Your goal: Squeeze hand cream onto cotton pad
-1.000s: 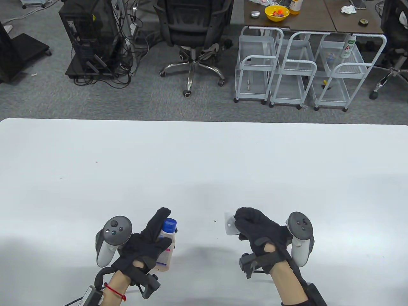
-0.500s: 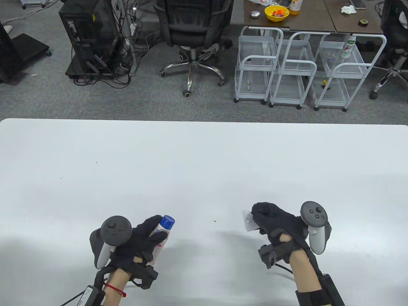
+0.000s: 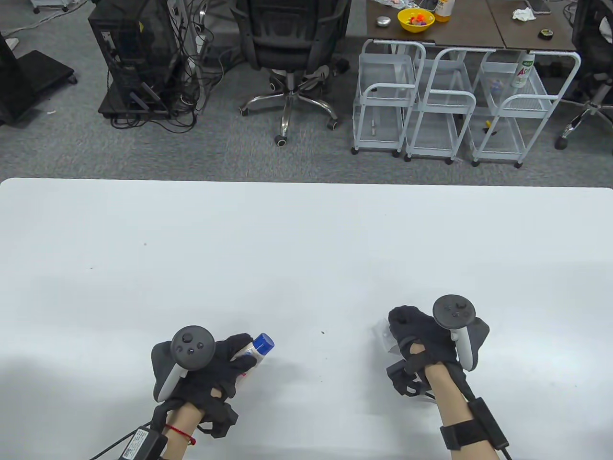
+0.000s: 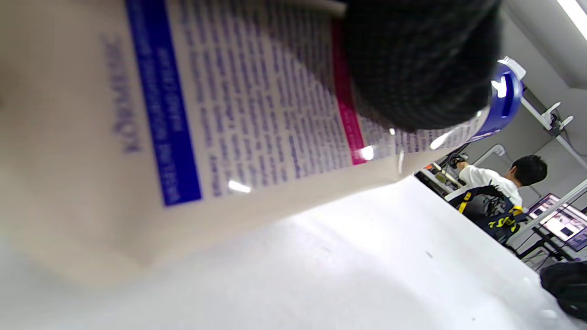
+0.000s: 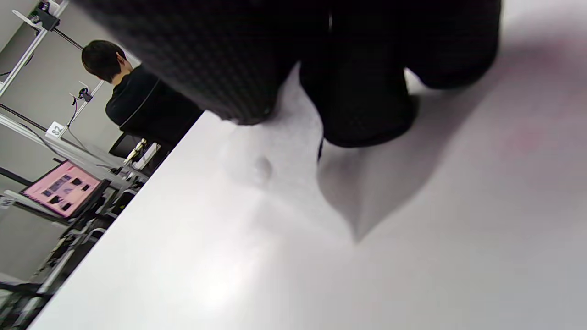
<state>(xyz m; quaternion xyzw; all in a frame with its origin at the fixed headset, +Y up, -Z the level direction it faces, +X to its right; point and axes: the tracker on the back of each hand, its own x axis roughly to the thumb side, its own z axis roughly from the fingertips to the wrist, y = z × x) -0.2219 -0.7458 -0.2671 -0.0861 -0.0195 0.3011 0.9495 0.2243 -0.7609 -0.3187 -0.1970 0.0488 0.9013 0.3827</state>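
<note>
The hand cream tube [image 3: 253, 352] is lying low over the near left of the table [image 3: 306, 249], the left hand [image 3: 215, 366] wrapping its fingers around it, cap seemingly on. The right hand [image 3: 421, 335] is pinching the cotton pad [image 3: 381, 334] at near right; a small dab appears to be sitting on it, so squeezing looks done.

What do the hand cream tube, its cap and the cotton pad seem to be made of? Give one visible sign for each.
Hand cream tube: probably soft glossy plastic, with bright highlights on its printed cream skin.
Cap: blue, likely hard plastic, shiny in the left wrist view.
Cotton pad: thin, white, matte and fibrous looking, with a small dimple; likely pressed cotton.
</note>
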